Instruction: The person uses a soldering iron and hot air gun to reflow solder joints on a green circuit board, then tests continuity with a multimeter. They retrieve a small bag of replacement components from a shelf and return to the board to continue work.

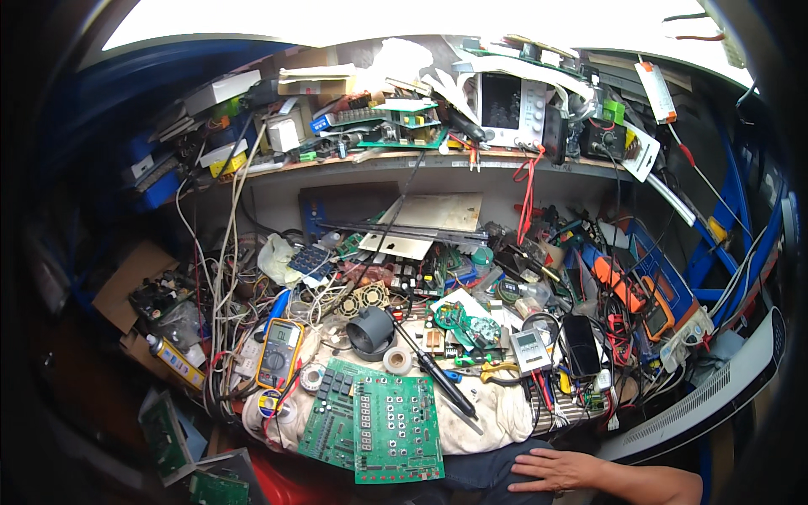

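My right hand point(547, 470) lies palm down on my dark trouser leg, its fingers stretched out and holding nothing. My left hand is out of sight. Two overlapping green circuit boards rest at the bench's front edge, left of that hand. The front board point(398, 429) carries digit displays and rows of push buttons, and partly covers the rear board point(331, 417). Behind them, a black soldering iron point(438, 374) lies slantwise on a whitish cloth point(497, 417). A yellow multimeter point(279, 353) stands to the boards' left. Beside the iron is a roll of tape point(397, 360).
Loose wires, parts and boards crowd the bench. Yellow-handled pliers point(501, 371), a phone point(580, 345) and a small grey meter point(530, 351) lie on the right. A shelf point(337, 162) above holds an oscilloscope point(511, 109). A spray can point(175, 360) is at the left.
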Tool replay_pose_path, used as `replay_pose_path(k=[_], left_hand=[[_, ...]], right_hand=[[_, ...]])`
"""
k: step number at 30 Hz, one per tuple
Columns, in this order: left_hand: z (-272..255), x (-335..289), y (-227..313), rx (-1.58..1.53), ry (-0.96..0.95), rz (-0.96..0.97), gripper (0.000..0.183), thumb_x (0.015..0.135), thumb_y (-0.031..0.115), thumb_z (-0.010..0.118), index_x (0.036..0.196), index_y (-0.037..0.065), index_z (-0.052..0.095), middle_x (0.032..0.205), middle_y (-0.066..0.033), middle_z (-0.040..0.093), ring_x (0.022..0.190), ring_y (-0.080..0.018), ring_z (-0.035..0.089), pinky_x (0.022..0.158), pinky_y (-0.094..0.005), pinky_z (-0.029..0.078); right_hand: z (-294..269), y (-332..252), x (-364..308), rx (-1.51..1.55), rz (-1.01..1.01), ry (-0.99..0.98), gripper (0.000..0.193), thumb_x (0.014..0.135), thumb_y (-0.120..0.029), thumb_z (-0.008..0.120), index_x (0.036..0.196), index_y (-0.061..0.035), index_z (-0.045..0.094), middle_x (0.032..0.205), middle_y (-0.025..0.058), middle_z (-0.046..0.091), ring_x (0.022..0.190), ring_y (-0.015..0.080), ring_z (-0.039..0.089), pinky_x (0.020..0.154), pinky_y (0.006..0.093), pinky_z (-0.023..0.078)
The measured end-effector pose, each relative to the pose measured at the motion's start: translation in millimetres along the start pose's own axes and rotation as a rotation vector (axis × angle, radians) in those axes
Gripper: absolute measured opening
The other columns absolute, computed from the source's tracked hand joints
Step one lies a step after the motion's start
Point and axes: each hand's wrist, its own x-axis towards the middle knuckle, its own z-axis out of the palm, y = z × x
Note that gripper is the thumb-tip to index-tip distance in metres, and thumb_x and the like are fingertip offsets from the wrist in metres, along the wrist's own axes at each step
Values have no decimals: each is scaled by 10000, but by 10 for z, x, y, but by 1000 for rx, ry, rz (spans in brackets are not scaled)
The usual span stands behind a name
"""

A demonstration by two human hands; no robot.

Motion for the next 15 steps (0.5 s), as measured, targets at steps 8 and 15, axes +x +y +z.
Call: replay_pose_path(k=[8,15], left_hand=[[310,82,-351,-100,94,159,868,791,690,667,1319,6,575,1576,-262,420,1503,-431,351,1209,-601,258],[438,106,-427,-93,131,189,957,807,741,640,1436,30,514,1582,-229,420,1503,-421,352,1195,-593,281]], right_hand=[[-58,85,-8,15,-86,8,711,889,-215,637,1564,-224,412,1559,133,465,1460,308,428,1236,509,294],[190,54,-105,135,-10,142,679,853,-194,601,1516,-303,508,1577,90,465,1486,308,396,1250,543,251]])
